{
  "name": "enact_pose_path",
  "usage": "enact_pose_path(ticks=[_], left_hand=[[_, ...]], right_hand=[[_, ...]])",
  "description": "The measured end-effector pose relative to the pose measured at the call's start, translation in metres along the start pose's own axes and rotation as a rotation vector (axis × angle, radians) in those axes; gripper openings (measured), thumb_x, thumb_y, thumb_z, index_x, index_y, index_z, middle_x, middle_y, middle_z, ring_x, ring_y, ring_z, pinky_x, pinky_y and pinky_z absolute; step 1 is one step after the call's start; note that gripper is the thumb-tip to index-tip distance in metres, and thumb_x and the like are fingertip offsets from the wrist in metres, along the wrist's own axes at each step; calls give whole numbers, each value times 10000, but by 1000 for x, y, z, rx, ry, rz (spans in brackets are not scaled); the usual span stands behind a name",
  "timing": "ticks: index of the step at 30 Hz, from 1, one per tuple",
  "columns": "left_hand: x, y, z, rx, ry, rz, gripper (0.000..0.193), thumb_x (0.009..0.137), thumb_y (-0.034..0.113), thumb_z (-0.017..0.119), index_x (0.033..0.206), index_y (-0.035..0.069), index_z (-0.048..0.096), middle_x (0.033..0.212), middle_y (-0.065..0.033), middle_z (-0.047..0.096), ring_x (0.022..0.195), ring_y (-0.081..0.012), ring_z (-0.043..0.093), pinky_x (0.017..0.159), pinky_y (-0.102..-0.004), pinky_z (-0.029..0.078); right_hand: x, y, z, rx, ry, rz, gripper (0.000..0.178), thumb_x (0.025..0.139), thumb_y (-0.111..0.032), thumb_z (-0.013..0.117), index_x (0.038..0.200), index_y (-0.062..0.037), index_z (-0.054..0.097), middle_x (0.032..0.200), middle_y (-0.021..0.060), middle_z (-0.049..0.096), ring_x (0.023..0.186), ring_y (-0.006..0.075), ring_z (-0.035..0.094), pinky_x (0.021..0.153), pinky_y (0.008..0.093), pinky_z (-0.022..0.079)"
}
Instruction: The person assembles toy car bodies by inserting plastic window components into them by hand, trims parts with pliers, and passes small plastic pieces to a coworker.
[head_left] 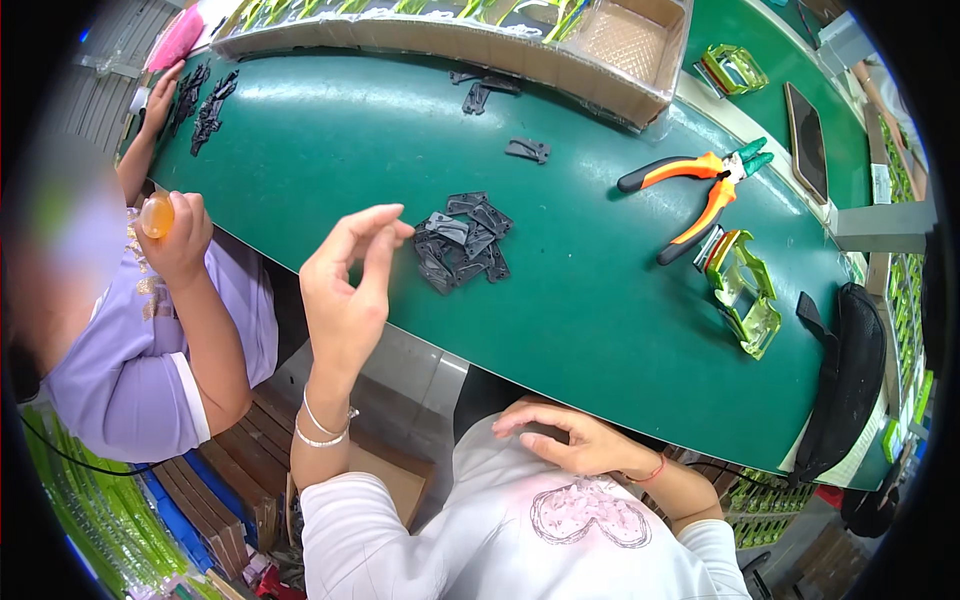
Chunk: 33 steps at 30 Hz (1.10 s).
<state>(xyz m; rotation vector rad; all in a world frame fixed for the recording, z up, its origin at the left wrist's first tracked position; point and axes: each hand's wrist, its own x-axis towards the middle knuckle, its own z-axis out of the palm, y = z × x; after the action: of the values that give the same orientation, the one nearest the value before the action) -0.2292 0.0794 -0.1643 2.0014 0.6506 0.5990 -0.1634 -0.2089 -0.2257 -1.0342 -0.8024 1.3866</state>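
Note:
My left hand [348, 285] is raised over the near edge of the green table, just left of a loose pile of small black plastic parts [462, 245]. Its fingers are half curled, with a gap between index finger and thumb, and I see nothing held in them. My right hand [565, 437] lies against my white shirt by the table edge, fingers loosely stretched and holding nothing. Beyond the pile a single black part [528, 150] lies by itself. Farther back are a few more black parts [478, 92].
Orange-handled pliers [705, 185] lie right of the pile, near a green clip-like frame [742, 295] and a phone [806, 142]. A cardboard box [450, 52] lines the back. At left, another person's hand [175, 240] holds an orange-tinted object; more black parts [212, 112] lie beyond.

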Motion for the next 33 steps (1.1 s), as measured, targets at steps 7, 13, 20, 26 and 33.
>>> enact_pose_path(ticks=[7,13,20,26,33], left_hand=[[-12,3,-5,-56,0,-16,194,1021,16,628,1198,-3,706,1075,-98,742,955,-133,703,759,-258,552],[47,8,3,116,-151,365,174,935,115,734,1077,20,762,1134,-117,749,1109,-275,671,1000,-364,500],[35,9,27,47,-481,391,144,962,167,706,1001,45,771,1048,-64,760,1115,-268,648,1023,-395,479],[-28,19,24,28,-451,356,72,788,76,802,788,76,730,877,-23,745,952,-252,672,891,-381,514],[-74,20,21,-138,-427,491,109,696,54,796,743,54,697,742,-65,692,743,-241,677,745,-357,437]], right_hand=[[10,20,-2,208,141,232,309,1027,10,547,1324,7,630,1271,144,695,1189,216,665,1070,360,515],[38,36,-8,755,215,191,368,1016,-74,642,1354,66,597,1281,226,681,1196,284,672,1075,378,537],[106,22,23,1275,0,159,560,1084,-305,522,1491,66,419,1543,231,456,1442,337,466,1233,448,389],[115,49,40,2625,-249,431,488,1100,-290,468,1445,56,444,1494,197,497,1415,280,489,1212,438,408],[92,33,52,1722,-205,-160,467,1100,-297,490,1408,53,490,1417,182,557,1324,236,562,1156,409,466]])
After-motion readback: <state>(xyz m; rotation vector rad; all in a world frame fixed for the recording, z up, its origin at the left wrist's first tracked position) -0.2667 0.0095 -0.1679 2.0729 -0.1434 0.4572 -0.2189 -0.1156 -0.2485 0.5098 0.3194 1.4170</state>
